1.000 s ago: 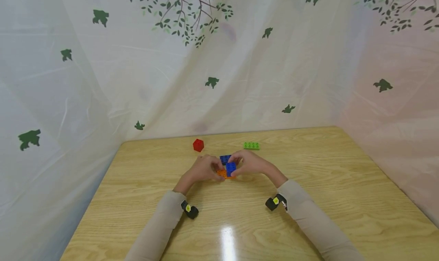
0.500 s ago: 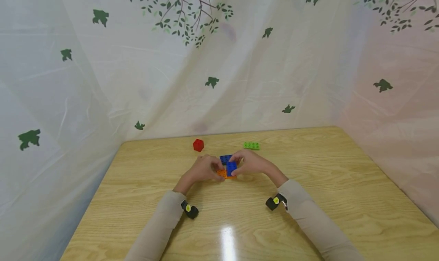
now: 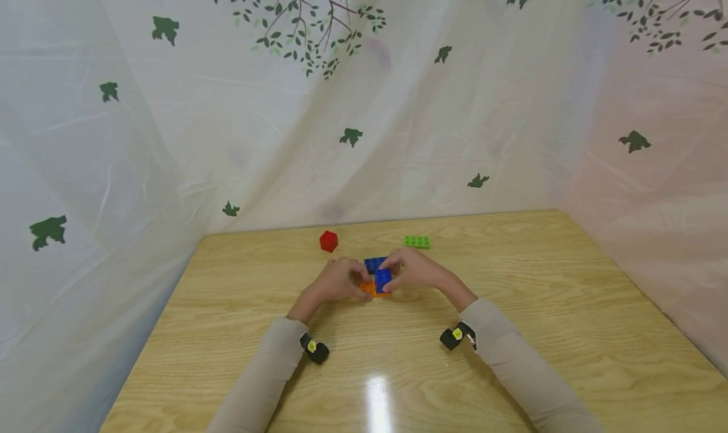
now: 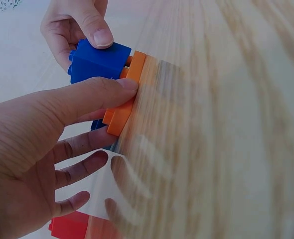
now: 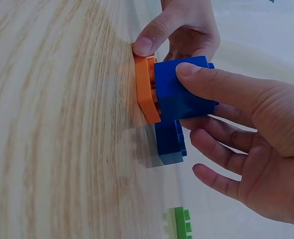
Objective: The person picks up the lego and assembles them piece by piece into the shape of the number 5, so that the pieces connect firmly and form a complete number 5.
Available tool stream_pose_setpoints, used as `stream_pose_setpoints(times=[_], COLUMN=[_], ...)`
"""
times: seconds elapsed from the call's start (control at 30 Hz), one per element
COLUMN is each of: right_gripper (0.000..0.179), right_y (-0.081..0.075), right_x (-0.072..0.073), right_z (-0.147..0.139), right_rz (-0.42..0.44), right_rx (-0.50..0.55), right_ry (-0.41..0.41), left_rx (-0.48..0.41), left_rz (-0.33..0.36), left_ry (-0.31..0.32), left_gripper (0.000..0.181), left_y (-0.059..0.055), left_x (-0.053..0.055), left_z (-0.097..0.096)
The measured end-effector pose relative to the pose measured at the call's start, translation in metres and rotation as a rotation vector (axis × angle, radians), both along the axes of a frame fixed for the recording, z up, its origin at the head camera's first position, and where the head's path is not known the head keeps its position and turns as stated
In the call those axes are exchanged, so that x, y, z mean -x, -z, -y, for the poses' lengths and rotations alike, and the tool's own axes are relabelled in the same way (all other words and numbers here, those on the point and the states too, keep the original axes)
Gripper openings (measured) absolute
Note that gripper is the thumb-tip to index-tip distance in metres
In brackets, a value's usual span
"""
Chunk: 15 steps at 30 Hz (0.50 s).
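Observation:
My left hand (image 3: 339,279) pinches the left end of a flat orange building brick (image 4: 121,117) that lies on the table. Between the thumb and fingers of my right hand (image 3: 418,270) is a taller blue brick (image 5: 179,89). It sits at the orange brick's right end, studs facing up; in both wrist views a narrow gap with orange studs shows between the two. Just behind them lies a second, darker blue brick (image 3: 372,264), partly hidden by my right fingers.
A red brick (image 3: 328,241) stands at the back left of the wooden table (image 3: 364,351). Toward the back right lies a flat green brick (image 3: 417,242). A printed cloth (image 3: 284,167) hangs behind the table and along its sides.
Both hands keep their holds. The blue brick in my right hand shifts very slightly over the orange one; the other bricks stay put.

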State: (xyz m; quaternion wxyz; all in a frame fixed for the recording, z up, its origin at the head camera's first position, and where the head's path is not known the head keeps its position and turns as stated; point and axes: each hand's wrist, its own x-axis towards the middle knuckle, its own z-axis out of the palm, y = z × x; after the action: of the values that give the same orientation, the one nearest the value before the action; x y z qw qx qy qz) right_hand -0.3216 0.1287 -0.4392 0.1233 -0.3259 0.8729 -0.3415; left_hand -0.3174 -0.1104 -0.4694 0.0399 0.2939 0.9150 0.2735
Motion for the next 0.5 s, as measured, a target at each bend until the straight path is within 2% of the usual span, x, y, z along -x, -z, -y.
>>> stream_pose_setpoints(times=[0.5], right_gripper=[0.040], right_y=[-0.0017], right_x=[-0.0025], right_z=[0.0009], right_rz=[-0.024], right_rx=[-0.009], right_ry=[0.009], left_rx=[0.005], left_rz=[-0.018], left_ry=[0.000], left_gripper=[0.024], left_y=[0.0021], left_x=[0.0005], left_z=[0.0004])
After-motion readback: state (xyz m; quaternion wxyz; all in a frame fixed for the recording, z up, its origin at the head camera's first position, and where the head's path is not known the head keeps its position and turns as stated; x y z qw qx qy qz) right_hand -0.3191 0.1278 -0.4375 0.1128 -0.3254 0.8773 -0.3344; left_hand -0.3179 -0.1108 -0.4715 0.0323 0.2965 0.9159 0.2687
